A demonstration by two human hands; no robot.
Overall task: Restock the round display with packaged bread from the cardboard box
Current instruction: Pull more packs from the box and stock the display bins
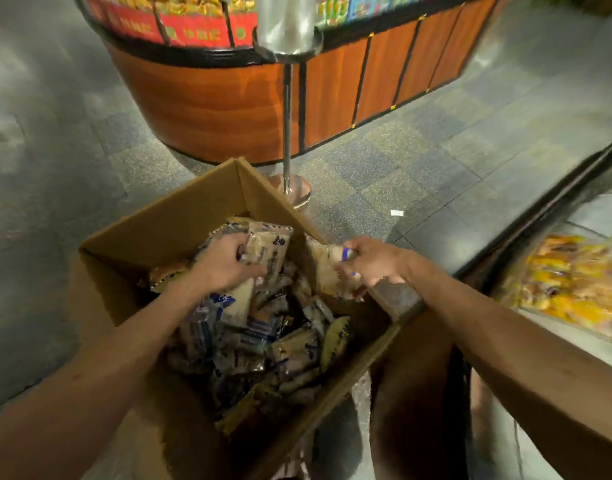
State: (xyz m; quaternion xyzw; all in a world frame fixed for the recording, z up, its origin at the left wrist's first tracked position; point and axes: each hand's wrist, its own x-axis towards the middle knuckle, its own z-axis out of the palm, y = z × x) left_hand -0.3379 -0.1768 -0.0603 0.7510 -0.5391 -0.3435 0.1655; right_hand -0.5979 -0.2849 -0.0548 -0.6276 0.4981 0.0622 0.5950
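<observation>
While both forearms reach down from the near edge, the cardboard box (180, 216) stands open on the floor (401, 168), filled with packaged bread (256, 341); the left hand (225, 265) has its fingers curled round a pale packet (268, 247) above the pile; the right hand (374, 263) grips a second packet (322, 271), fingers closed on it, at the right rim of the box; beyond the box stands a metal pole (286, 133) on a round foot; farthest is the round display (211, 109), with orange-brown wooden side and coloured packets on top.
</observation>
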